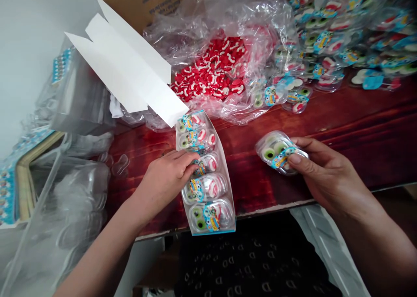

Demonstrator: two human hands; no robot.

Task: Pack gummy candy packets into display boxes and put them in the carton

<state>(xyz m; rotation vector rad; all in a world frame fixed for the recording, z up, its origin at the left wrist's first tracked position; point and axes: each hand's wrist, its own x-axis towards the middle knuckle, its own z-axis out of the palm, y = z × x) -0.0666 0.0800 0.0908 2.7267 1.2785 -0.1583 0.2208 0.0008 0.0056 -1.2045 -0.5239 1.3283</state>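
An open display box (224,166) with a raised white lid flap (130,64) stands at the table's front edge. Several clear candy packs (205,188) with green eyeballs, red-and-white pieces and blue labels sit in it in a row. My left hand (169,171) reaches over the box, its fingers closed on a candy pack (208,163) near the middle of the row. To the right of the box, above the table, my right hand (321,166) pinches another candy pack (278,151) between thumb and fingers.
A clear plastic bag (224,10) of red-and-white gummies (218,67) lies behind the box. Filled packs (325,41) are piled at the back right. Clear plastic shells (81,201) and stacked blue printed cards (8,188) are at the left. A cardboard carton (140,4) stands behind.
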